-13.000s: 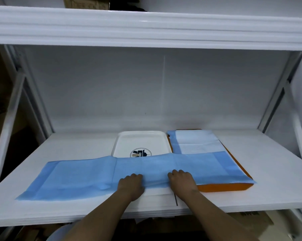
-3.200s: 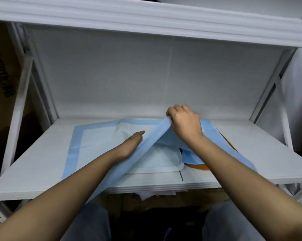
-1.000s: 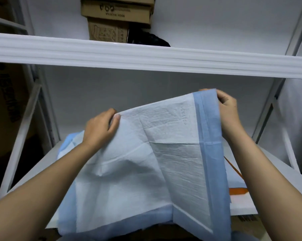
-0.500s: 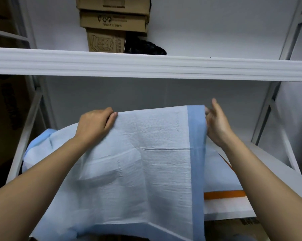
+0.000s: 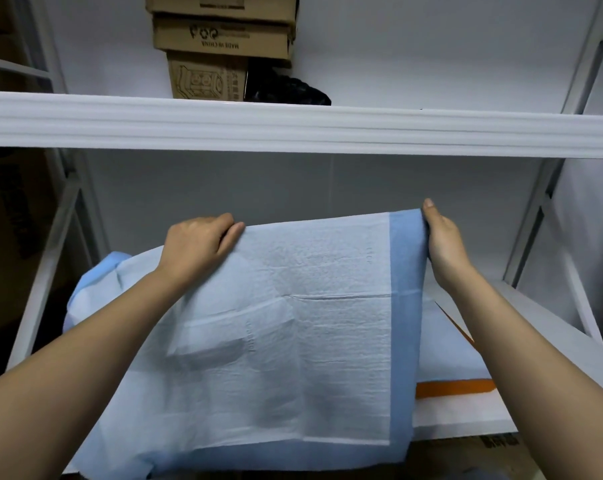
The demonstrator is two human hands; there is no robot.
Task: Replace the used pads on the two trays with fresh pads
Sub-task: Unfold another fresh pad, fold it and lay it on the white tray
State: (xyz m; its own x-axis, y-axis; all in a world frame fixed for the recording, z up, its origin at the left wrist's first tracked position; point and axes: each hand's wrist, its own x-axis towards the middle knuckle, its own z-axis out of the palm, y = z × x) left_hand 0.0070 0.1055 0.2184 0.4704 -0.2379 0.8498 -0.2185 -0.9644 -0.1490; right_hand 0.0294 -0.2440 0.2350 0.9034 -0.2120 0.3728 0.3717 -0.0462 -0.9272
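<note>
Left hand: fingers curled over the pad's top edge near its left end, grasping it.
Pad: white quilted sheet with blue border, held up above the lower shelf; its lower edge drapes past the shelf front.
Right hand: pinches the pad's blue upper right corner.
Orange tray: on the lower shelf right of the held pad, covered by another pad.
Upper shelf: bears stacked cardboard boxes.
</note>
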